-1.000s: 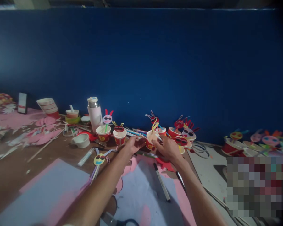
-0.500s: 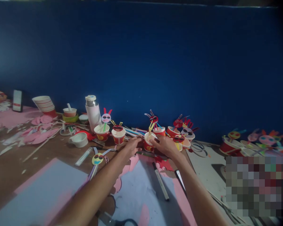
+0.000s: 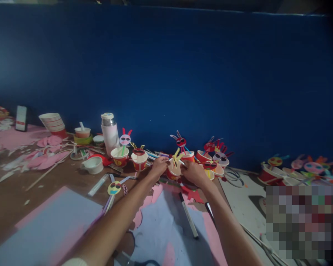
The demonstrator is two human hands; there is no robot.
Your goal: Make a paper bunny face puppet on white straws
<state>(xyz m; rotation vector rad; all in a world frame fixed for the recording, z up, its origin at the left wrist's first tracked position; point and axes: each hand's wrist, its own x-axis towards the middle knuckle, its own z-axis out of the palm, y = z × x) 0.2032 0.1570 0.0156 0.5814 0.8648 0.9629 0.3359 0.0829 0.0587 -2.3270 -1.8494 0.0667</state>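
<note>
A red and white paper cup [image 3: 173, 174] stands between my two hands, with yellow paper strips [image 3: 177, 158] rising out of it. My left hand [image 3: 160, 166] is closed at the cup's left side, its fingertips by the rim. On the other side, my right hand [image 3: 192, 172] has its fingers bent against the right of the rim. Fine finger contact is too small to see. Just behind is another cup [image 3: 189, 156] with a red paper face [image 3: 181, 142] on straws. Close to my right wrist, a red face with sunglasses [image 3: 210, 165] sits over a cup.
Below my hands lie a marker [image 3: 189, 216] and pink and bluish paper [image 3: 158, 229]. To the left are a thermos [image 3: 110, 136], stacked cups [image 3: 53, 125], a small white cup [image 3: 93, 165] and a yellow paper face [image 3: 114, 187]. More decorated cups [image 3: 270, 173] stand right, along the blue wall [image 3: 166, 74].
The yellow strips have dropped lower over the cup. My left hand has moved slightly up and right, and my right hand's fingers have drawn in at the rim.
</note>
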